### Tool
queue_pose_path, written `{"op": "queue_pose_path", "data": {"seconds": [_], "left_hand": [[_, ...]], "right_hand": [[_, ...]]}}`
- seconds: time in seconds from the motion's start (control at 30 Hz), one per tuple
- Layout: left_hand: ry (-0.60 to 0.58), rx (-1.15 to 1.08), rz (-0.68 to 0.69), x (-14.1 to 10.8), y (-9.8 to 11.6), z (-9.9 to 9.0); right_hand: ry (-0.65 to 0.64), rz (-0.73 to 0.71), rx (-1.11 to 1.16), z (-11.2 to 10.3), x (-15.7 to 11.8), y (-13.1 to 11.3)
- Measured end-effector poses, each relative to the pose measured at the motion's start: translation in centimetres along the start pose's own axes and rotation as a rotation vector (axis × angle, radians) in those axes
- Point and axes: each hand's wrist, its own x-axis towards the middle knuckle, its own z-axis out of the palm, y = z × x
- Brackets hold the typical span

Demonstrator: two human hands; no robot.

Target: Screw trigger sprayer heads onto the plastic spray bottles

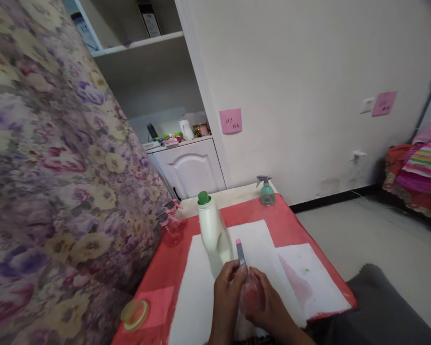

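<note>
Close to me, over the white sheet, is a clear pinkish spray bottle (pixel 252 293) with a grey spray head and a pink nozzle tip pointing away. My left hand (pixel 230 282) is closed around its grey spray head. Around the bottle's round body wraps my right hand (pixel 267 299). Just beyond my left hand stands a tall pale green jug (pixel 211 227), its neck open and a green piece sticking up in it. The lower part of the jug is partly hidden by my left hand.
A green spray bottle (pixel 267 192) stands at the table's far right corner. Several pink spray bottles (pixel 172 229) crowd the left edge, near the floral curtain (pixel 50 182). A round yellowish lid or dish (pixel 135 315) lies front left. A stained white sheet (pixel 323 268) lies right.
</note>
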Motion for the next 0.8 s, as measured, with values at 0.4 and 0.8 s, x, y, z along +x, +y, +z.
{"op": "queue_pose_path", "data": {"seconds": [0.4, 0.8], "left_hand": [[-0.051, -0.089, 0.001, -0.3, 0.0, -0.2], [-0.073, -0.082, 0.074, 0.7, -1.4, -0.6]], "right_hand": [[-0.055, 0.03, 0.11, -0.3, -0.1, -0.1], [0.04, -0.132, 0.078, -2.4, 2.1, -6.1]]}}
